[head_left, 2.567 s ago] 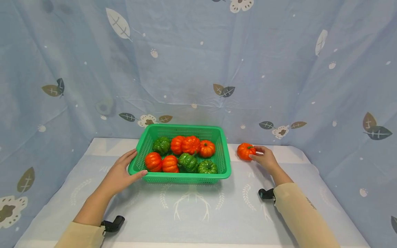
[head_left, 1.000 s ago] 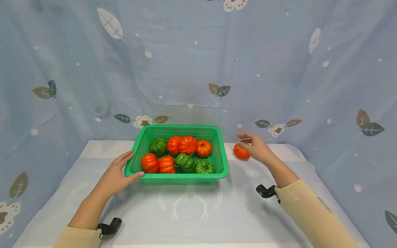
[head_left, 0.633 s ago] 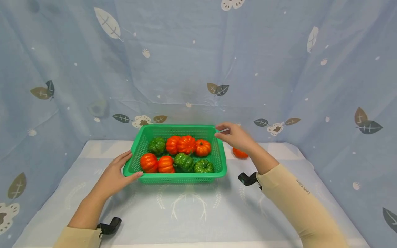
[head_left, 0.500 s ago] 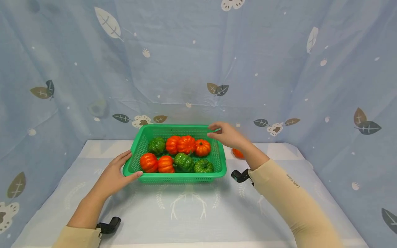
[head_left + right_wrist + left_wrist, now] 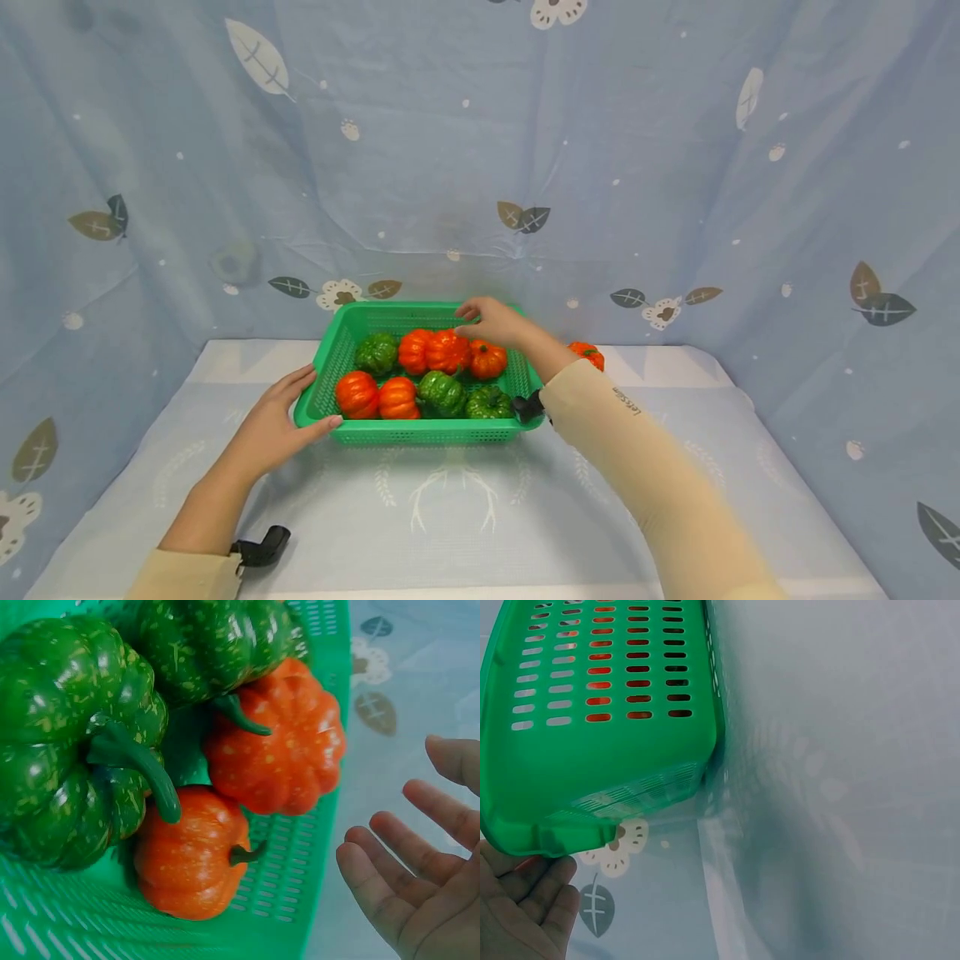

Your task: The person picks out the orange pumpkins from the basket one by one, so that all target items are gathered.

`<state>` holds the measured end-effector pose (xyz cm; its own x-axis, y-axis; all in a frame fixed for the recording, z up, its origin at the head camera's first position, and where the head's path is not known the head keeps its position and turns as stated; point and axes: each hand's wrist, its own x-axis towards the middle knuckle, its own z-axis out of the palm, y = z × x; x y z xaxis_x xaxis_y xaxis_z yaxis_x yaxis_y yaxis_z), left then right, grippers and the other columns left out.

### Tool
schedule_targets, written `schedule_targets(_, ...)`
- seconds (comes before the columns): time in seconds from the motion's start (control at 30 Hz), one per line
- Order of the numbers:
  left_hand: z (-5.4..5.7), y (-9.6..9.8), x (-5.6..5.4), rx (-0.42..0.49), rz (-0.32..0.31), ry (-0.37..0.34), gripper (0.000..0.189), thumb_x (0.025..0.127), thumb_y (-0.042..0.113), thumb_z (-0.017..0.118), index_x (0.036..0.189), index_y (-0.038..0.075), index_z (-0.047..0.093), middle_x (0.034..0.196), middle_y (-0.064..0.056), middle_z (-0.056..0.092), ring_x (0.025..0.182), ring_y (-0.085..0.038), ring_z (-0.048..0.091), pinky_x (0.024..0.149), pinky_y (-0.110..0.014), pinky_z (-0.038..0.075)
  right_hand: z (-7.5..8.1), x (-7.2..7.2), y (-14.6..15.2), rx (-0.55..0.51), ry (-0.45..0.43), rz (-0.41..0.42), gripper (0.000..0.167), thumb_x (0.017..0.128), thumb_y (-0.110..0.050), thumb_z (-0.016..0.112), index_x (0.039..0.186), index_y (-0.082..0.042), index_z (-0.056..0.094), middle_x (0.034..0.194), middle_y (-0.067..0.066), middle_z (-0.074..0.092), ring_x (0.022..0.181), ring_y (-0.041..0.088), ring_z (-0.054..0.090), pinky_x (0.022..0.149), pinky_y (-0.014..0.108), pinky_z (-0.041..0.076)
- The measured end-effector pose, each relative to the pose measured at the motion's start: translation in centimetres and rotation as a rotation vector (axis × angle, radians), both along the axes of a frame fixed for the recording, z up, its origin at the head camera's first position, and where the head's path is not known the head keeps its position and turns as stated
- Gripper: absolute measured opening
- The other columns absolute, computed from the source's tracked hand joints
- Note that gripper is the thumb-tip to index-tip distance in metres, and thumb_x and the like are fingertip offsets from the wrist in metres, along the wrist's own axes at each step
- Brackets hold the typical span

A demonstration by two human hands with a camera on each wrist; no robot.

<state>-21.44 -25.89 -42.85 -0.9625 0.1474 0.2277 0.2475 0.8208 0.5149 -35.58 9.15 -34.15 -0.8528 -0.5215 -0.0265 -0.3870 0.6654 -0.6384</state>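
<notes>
Our left hand [image 5: 272,429] grips a corner of the basket [image 5: 427,431]. We hold our right hand [image 5: 492,322], fingers loosely parted, above its pumpkins [image 5: 447,353]; another pumpkin [image 5: 588,354] sits outside, right.

Rightmost orange pumpkin [image 5: 588,353] partly behind the right arm [image 5: 637,458]

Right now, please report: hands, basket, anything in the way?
Left hand touching near left corner of green basket. Right hand above pumpkins, grip empty. Right sleeve partly hiding one orange pumpkin outside.
</notes>
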Motion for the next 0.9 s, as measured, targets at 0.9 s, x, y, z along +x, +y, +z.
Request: schedule_targets(0.9, -0.2, 0.1, 0.0, -0.003, 0.006, 0.02, 0.097, 0.086, 0.057, 0.073, 0.151, -0.007, 0.038, 0.158, -0.023, 0.031, 0.139, -0.053, 0.031, 0.102, -0.074, 0.032, -3.2, -1.5, -3.2, 0.047, -0.14, -0.2, 0.056, 0.09, -0.044, 0.075, 0.129, -0.008, 0.061, 0.146, 0.012, 0.049, 0.127, 0.031, 0.052, 0.099, 0.044, 0.049)
